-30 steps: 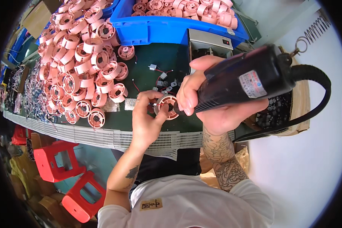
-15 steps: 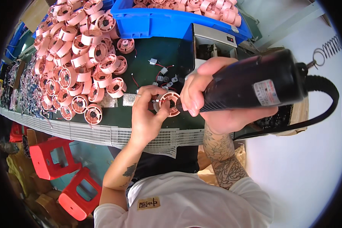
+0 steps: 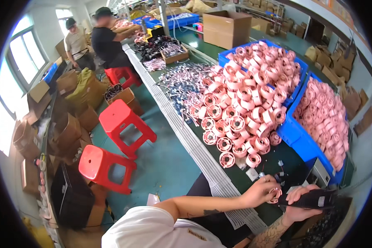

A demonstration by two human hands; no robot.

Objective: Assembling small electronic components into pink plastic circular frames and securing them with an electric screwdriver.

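The left hand (image 3: 261, 192) holds a pink ring (image 3: 274, 196) near the right end of the surface (image 3: 292, 175), by the near edge. Its fingers are closed on the ring's rim, the thumb side toward the person. The right hand (image 3: 300, 203) is wrapped round a thick black tool (image 3: 320, 200), its fingers curled about the grip. The tool lies nearly level, its narrow end pointing left at the ring; the view is too small and crowded to tell whether its tip touches.

Small motors (image 3: 280, 163) lie on the surface just beyond the hands, and a pale packet (image 3: 252, 174) lies beside the left one. A heap (image 3: 239, 118) of pink rings rises farther left, reaching back to a blue bin (image 3: 302, 80) filled with more of them. Another blue bin (image 3: 291, 136), also full, stands nearer the right end, with a metal box (image 3: 320, 171) beside it. Tangled wires (image 3: 182, 89) spread left of the heap. White mesh (image 3: 186, 136) runs along the near edge, and two red stools (image 3: 119, 120) stand on the floor (image 3: 163, 167) beside it. Toward the far left end, a person in black (image 3: 106, 43) reaches over the surface.
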